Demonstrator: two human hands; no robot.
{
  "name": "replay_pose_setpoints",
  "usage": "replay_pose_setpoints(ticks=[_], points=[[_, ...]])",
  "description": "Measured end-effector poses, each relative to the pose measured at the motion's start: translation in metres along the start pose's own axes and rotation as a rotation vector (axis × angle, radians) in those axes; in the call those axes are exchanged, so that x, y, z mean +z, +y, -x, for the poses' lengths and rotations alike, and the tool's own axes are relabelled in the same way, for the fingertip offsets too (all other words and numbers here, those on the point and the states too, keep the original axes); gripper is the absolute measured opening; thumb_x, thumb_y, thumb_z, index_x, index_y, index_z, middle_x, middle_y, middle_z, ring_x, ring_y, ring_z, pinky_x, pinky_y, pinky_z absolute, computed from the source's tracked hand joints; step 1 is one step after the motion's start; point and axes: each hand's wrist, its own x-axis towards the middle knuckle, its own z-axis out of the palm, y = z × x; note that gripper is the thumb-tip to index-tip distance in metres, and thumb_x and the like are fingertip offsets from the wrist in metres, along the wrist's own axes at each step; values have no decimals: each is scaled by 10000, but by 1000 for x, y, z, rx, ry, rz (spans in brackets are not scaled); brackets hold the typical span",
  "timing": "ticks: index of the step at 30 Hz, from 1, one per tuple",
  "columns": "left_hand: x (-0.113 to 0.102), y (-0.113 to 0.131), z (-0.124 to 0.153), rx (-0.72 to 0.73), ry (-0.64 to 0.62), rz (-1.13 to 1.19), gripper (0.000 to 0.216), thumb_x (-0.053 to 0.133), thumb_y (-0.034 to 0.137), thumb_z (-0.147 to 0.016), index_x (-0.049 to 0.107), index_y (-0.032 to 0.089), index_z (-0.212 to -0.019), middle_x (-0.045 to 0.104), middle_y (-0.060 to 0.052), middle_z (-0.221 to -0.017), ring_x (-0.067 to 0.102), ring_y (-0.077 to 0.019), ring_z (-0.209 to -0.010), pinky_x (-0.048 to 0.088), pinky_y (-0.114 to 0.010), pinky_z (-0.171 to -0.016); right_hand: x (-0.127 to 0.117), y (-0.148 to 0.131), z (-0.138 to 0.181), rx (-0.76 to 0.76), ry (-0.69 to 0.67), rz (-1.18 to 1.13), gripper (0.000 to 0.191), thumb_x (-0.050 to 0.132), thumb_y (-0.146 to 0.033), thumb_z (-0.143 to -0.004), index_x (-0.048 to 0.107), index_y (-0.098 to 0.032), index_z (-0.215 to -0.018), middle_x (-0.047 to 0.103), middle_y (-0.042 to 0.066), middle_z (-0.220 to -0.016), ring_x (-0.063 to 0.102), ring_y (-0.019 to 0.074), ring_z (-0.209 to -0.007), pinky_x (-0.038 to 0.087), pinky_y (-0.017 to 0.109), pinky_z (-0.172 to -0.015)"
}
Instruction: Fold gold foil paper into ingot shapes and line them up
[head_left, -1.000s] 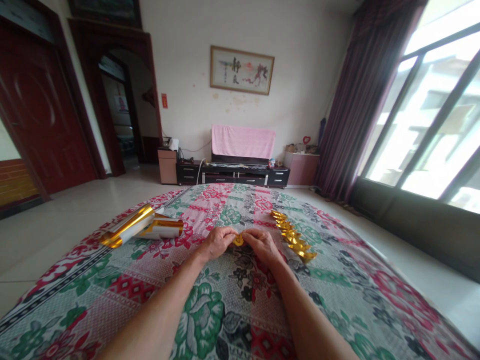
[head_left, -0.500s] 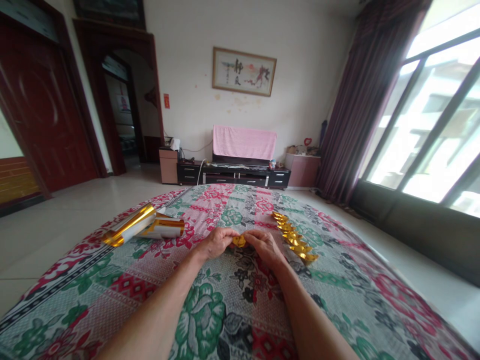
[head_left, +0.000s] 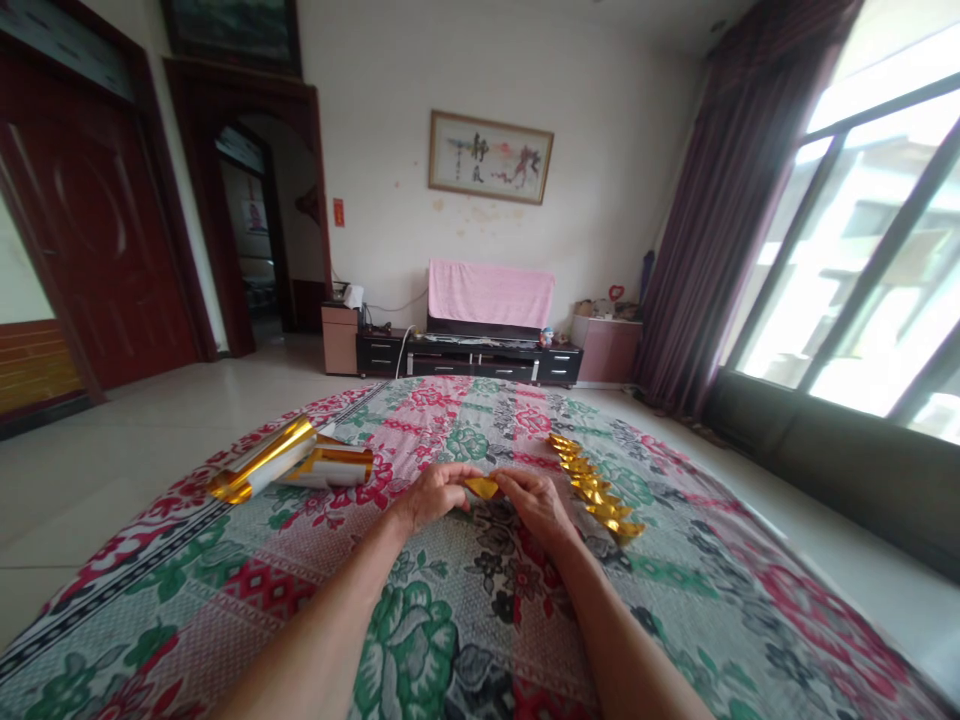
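Between my hands, above the flowered cloth (head_left: 420, 560), is a small folded piece of gold foil paper (head_left: 482, 487). My left hand (head_left: 437, 495) has its fingers closed at the paper's left end. With thumb and fingers pinched, my right hand (head_left: 534, 500) grips the right end. Just right of that hand, a row of several folded gold paper ingots (head_left: 592, 486) lies on the cloth, running away from me. Off to the left lie curled sheets of gold and white foil paper (head_left: 289, 462), one partly over another.
The cloth covers a rounded table. Beyond it, across the tiled floor, a low black cabinet (head_left: 487, 362) stands against the wall, with a pink towel (head_left: 491, 292) draped over a screen. A window and a purple curtain (head_left: 750, 230) are on the right.
The gold paper has gone from a rounded, bunched look to a flatter, pointed one between my hands. My left fingers have shifted along it. The whole view has tilted slightly upward.
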Motion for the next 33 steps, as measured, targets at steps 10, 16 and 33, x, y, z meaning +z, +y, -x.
replay_pose_setpoints(ticks=[10, 16, 33], points=[[6, -19, -10, -5, 159, 20, 268, 552, 341, -697, 639, 144, -857, 673, -29, -655, 621, -154, -571, 406, -212, -466, 0, -1, 0, 84, 53, 4, 342, 502, -406, -788, 671, -146, -934, 672, 34, -660, 589, 166, -638, 431, 249, -615], [6, -19, -12, 38, 213, 24, 269, 552, 351, -700, 640, 150, -855, 694, -52, -746, 658, -199, -719, 467, -239, -521, 4, 0, -1, 69, 25, -90, 376, 491, -438, -793, 677, -144, -938, 684, 60, -731, 621, 175, -632, 451, 249, -574], [7, -18, -11, 76, 219, -55, 330, 578, 367, -688, 663, 141, -912, 689, -46, -749, 594, -149, -616, 428, -231, -539, 8, 2, -3, 113, 29, -425, 310, 599, -418, -730, 677, -165, -891, 689, 65, -867, 632, 197, -802, 475, 326, -780]])
